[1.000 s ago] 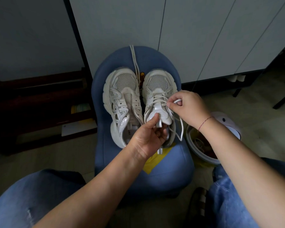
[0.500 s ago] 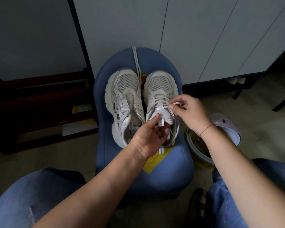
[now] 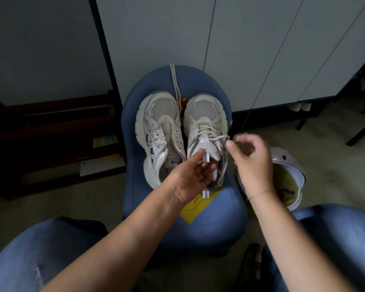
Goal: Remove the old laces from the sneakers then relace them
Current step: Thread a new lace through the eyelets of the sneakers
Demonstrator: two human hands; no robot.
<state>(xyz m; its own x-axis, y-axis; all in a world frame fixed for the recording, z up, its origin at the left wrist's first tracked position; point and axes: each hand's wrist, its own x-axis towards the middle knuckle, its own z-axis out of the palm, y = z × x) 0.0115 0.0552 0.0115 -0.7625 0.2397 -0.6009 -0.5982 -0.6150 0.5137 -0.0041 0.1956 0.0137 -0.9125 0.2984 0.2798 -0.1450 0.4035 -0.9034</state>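
Two white sneakers stand side by side, toes away from me, on a blue padded stool [image 3: 219, 224]. The left sneaker [image 3: 156, 131] has bare eyelets. The right sneaker [image 3: 204, 116] is laced over its front, and its white lace [image 3: 220, 137] loops out to the right, then hangs down its side. A loose lace [image 3: 174, 81] lies between the toes and runs up the stool's back. My left hand [image 3: 190, 175] pinches the right sneaker's tongue, thumb on top. My right hand [image 3: 251, 157] is blurred, fingers curled, thumb tip at the lace loop; I cannot see whether it holds the loop.
A yellow sheet [image 3: 195, 209] lies on the stool under the heels. A lilac clog [image 3: 287, 163] sits on the floor right of the stool. White cabinet doors [image 3: 251, 49] stand behind, a dark low shelf [image 3: 51, 133] is at the left. My knees in jeans frame the bottom.
My right hand has dropped down and to the right, away from the eyelets, and the lace loop now trails at its thumb. My left hand keeps its hold on the tongue.
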